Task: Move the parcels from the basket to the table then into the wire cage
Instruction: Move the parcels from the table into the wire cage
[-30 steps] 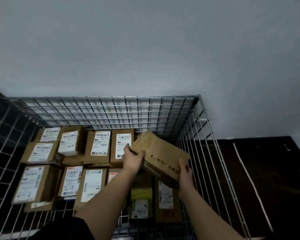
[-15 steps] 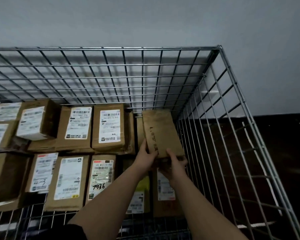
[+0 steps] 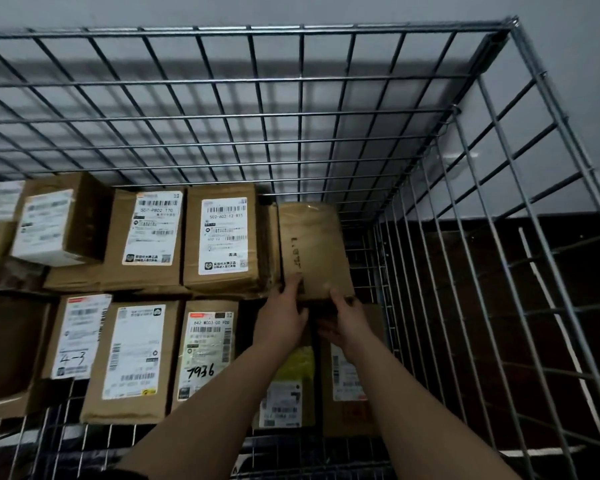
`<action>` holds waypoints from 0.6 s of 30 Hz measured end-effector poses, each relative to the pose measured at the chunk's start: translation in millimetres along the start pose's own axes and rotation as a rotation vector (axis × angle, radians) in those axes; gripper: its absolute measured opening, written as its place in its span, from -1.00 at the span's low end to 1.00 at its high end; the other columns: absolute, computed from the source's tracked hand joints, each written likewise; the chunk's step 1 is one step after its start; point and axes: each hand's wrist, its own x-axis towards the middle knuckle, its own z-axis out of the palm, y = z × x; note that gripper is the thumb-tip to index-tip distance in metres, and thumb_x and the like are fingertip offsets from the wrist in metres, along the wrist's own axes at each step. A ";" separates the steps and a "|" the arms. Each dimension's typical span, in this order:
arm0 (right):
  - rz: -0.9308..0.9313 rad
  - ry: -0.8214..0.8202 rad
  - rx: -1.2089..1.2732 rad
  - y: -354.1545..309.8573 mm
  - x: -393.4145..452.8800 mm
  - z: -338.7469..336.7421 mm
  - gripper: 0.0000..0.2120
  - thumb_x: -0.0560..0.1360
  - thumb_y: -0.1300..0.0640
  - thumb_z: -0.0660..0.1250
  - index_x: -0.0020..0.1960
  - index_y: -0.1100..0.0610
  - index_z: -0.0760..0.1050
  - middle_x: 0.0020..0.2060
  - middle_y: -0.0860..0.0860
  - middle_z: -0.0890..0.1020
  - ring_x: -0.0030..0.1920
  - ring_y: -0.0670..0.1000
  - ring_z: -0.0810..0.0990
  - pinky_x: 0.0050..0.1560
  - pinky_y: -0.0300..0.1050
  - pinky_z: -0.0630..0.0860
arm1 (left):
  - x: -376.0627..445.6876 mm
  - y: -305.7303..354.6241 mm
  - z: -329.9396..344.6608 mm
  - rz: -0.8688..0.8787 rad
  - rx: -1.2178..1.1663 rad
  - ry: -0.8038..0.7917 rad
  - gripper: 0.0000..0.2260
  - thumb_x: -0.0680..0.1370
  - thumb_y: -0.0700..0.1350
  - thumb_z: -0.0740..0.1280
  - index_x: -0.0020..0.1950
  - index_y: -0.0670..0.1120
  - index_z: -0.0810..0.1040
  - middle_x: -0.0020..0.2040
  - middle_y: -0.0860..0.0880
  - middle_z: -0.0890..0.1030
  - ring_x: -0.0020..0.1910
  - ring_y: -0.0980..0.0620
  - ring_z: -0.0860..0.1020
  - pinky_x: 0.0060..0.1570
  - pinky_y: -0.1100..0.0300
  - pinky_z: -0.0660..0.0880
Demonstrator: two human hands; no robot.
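2 bare forearms, bare hands; dark sleeve edge (image 3: 132, 474) on left arm at frame bottom.

Grey wall (image 3: 326, 8), dark floor (image 3: 499, 271), dim light

Brown parcel (image 3: 312, 251) flat in wire cage (image 3: 465, 209) corner.

Wire cage (image 3: 430, 140), interior from above: two hands seating one brown parcel among stacked parcels.

Unlabelled brown parcel (image 3: 314, 249), dark stamped characters on top, in the cage's far right corner, just beside the labelled parcel (image 3: 222, 237) on its left. Left hand (image 3: 284, 315) grips its near left edge; right hand (image 3: 347, 318) grips its near right edge. Parcel marked "7936" (image 3: 205, 351) and parcel marked "4-3" (image 3: 78, 336) lie nearer, left of the hands. Grey wall (image 3: 291, 8) behind cage.
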 end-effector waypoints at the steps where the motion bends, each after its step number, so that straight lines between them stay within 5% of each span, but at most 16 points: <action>1: -0.007 0.014 -0.016 -0.9 2.2 3.0 -0.49 0.60 -0.02 0.25 0.47 0.09 0.19 0.29 0.17 0.49 0.06 0.17 0.58 0.00 0.04 0.55 | -0.1 -1.4 -0.6 0.014 0.062 -0.017 -0.41 0.58 -0.12 0.28 0.53 0.12 0.12 0.46 -0.14 0.24 0.22 -0.11 0.49 0.10 0.13 0.47; 7: -0.087 0.103 -0.068 0.4 8.8 11.9 -0.58 0.60 0.03 0.26 0.40 0.08 0.25 0.23 0.15 0.52 0.06 0.17 0.58 -0.24 -0.11 0.51 | 4.2 -6.1 -3.8 0.150 0.414 -0.001 -0.40 0.56 -0.09 0.30 0.54 -0.04 0.12 0.51 -0.08 0.01 0.36 -0.12 0.32 0.16 0.08 0.48; 12: -0.107 0.115 -0.219 -4.8 8.0 11.7 -0.51 0.61 0.00 0.22 0.45 0.15 0.16 0.14 0.10 0.45 0.01 0.09 0.48 -0.17 -0.08 0.50 | 6.5 -14.9 -3.4 0.246 0.698 -0.052 -0.31 0.57 -0.05 0.24 0.57 -0.07 -0.09 0.56 -0.01 -0.06 0.45 -0.16 0.16 0.16 0.04 0.47; 15: -0.126 0.161 -0.358 -8.1 -1.5 6.2 -0.46 0.61 -0.03 0.22 0.47 0.19 0.15 0.04 0.06 0.41 -0.15 -0.02 0.44 0.00 -0.01 0.51 | 3.9 -9.9 -10.9 0.201 0.657 -0.107 -0.33 0.57 -0.05 0.24 0.57 -0.06 -0.06 0.56 0.00 0.00 0.46 -0.12 0.17 0.23 0.01 0.41; 18: -0.238 0.233 -0.687 -19.8 -27.2 -3.6 -0.50 0.61 -0.04 0.21 0.46 0.17 0.22 0.02 0.05 0.48 -0.23 -0.06 0.45 -0.26 -0.14 0.48 | -4.2 5.4 -30.7 0.099 0.480 -0.126 -0.44 0.57 -0.05 0.24 0.52 -0.06 0.12 0.46 -0.08 0.26 0.35 -0.12 0.35 0.21 -0.01 0.42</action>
